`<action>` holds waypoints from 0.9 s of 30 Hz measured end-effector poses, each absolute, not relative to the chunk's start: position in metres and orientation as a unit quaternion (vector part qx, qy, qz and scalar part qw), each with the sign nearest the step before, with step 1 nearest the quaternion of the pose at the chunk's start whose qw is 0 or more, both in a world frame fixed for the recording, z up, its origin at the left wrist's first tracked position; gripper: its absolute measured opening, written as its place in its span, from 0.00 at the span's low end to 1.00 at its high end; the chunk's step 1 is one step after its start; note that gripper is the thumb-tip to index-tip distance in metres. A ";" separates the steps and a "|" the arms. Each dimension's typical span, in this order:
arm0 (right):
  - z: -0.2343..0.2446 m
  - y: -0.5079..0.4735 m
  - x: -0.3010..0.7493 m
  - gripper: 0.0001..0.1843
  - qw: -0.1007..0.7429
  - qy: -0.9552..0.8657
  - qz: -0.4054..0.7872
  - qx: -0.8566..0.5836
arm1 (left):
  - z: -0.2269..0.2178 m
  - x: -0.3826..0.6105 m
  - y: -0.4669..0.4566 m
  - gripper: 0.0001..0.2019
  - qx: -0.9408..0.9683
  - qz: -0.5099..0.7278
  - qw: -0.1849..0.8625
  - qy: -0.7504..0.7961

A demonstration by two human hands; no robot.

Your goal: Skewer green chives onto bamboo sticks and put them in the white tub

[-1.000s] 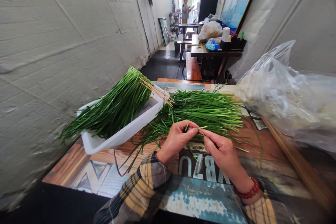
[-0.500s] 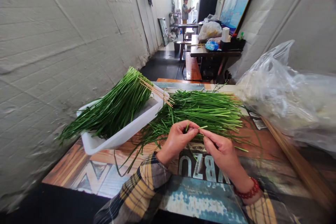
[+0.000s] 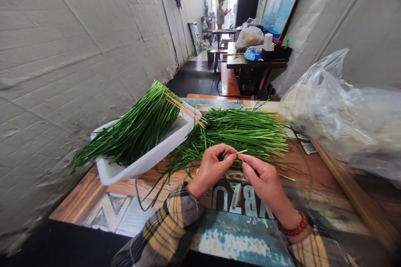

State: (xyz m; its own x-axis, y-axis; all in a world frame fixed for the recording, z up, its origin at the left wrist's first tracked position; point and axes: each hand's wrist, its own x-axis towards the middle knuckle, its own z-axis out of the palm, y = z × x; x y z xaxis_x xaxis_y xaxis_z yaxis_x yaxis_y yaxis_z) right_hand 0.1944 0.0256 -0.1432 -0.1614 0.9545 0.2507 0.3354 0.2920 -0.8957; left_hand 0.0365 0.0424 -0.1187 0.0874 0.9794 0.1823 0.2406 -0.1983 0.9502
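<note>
My left hand (image 3: 216, 167) is closed, thumb and forefinger pinching a green chive stalk (image 3: 242, 151) whose pale end sticks out to the right. Against those fingertips, my right hand (image 3: 266, 179) is closed in a pinch too. A thin wooden skewer (image 3: 278, 227) seems to run beneath its palm toward the wrist; most of it is hidden. Just beyond both hands lies a loose pile of chives (image 3: 244, 131) on the table. Up to the left, a thick bunch of chives (image 3: 140, 121) rests in a white plastic tray (image 3: 150, 162), its leaves hanging over the side.
Several wooden skewers (image 3: 186, 110) lie across the tray's right corner. A clear plastic bag (image 3: 332, 104) and a long wooden strip (image 3: 347, 183) take up the right side. Behind stand another table (image 3: 241, 61), a bench (image 3: 229, 79) and, by the doorway, a person (image 3: 220, 14).
Both hands hold nearly the same pose, fingertips together at the chive stalk. The whole view has shifted very slightly.
</note>
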 end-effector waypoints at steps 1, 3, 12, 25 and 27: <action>-0.143 0.025 0.195 0.19 0.436 -0.676 0.355 -0.477 | -0.119 0.037 0.042 0.07 0.618 0.462 0.401 0.493; -0.143 0.025 0.195 0.19 0.435 -0.676 0.356 -0.476 | -0.119 0.036 0.042 0.07 0.616 0.458 0.407 0.495; -0.147 0.023 0.197 0.19 0.441 -0.682 0.369 -0.451 | -0.118 0.034 0.042 0.09 0.571 0.473 0.475 0.474; -0.140 0.022 0.196 0.18 0.452 -0.686 0.343 -0.456 | -0.117 0.034 0.042 0.09 0.570 0.468 0.479 0.476; -0.139 0.022 0.195 0.17 0.449 -0.686 0.343 -0.459 | -0.117 0.034 0.042 0.09 0.575 0.462 0.476 0.478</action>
State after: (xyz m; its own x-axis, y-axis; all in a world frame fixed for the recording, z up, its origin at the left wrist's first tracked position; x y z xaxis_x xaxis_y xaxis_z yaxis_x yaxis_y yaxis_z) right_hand 0.1953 0.0222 -0.1394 -0.1751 0.9371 0.3021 0.3211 0.3444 -0.8822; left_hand 0.0339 0.0418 -0.1171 0.1155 0.9904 0.0764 0.1098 -0.0892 0.9899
